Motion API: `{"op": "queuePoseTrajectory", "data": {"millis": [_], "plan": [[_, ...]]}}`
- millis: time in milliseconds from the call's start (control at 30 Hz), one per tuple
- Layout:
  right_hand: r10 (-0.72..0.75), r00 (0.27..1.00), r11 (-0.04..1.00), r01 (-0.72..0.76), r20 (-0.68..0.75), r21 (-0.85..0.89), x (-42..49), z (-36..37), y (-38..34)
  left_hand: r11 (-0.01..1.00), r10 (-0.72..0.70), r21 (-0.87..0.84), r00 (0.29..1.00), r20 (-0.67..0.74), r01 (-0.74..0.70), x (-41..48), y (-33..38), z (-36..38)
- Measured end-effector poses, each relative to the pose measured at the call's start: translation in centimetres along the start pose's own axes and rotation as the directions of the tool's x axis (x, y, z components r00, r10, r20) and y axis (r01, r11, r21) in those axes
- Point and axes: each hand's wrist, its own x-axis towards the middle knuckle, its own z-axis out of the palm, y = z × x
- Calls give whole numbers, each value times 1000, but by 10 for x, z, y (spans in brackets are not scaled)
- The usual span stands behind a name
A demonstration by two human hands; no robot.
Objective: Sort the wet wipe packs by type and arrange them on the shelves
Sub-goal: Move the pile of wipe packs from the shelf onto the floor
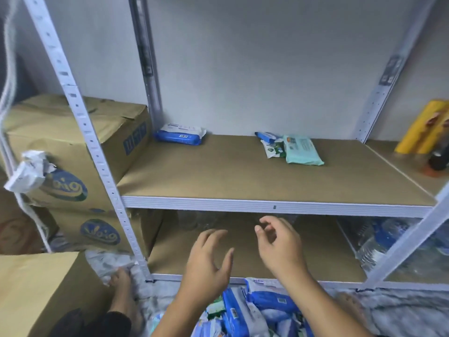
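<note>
Left hand: left hand (pixel 206 266) empty, fingers spread wide, palm down, held in front of lower shelf edge.
Right hand: right hand (pixel 279 246) empty, fingers loosely curled, thumb and index apart, nothing gripped; just beside left hand, not touching.
Upper shelf: brown board shelf with white metal front rail (pixel 243 181), carries 3 groups of packs.
Blue pack: blue-and-white wet wipe pack (pixel 179 136), lies flat at back-left of upper shelf, near rear post.
Mint pack: pale green flat wet wipe pack (pixel 302 150), back-right area of upper shelf, tilted, touching small pack beside it.
Small packs: white-and-green small wipe pack (pixel 273 149) just left of mint pack; small blue pack (pixel 266 136) behind it, partly hidden.
Lower shelf: brown board lower shelf (pixel 170 254), bare in middle; clear plastic bottles (pixel 379 242) at its right, blurred.
Floor pile: heap of blue-and-white wipe packs (pixel 255 310) below hands, in front of rack, w/ some green packs mixed in.
Left side: stacked brown cardboard boxes with blue oval logo (pixel 73 166) beside rack post.
Right side: yellow wrapped rolls (pixel 425 130) on neighbouring shelf.
</note>
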Motion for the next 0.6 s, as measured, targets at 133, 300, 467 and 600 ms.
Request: {"op": "queuePoseTrajectory", "data": {"millis": [133,300,467,600], "plan": [[-54,996,997,50,-69,-62,50,-27,3,989,143,41,990,-6,-143,56,30,-10],[53,998,982,-55,-15,-182,123,-54,25,963,249,89,967,54,-253,128,47,-6],[140,988,895,-97,67,-436,204,-46,41,937,271,189,953,135,-293,231,35,14],[133,990,800,-74,55,-595,269,-17,48,874,275,336,927,255,-352,324,32,39]]}}
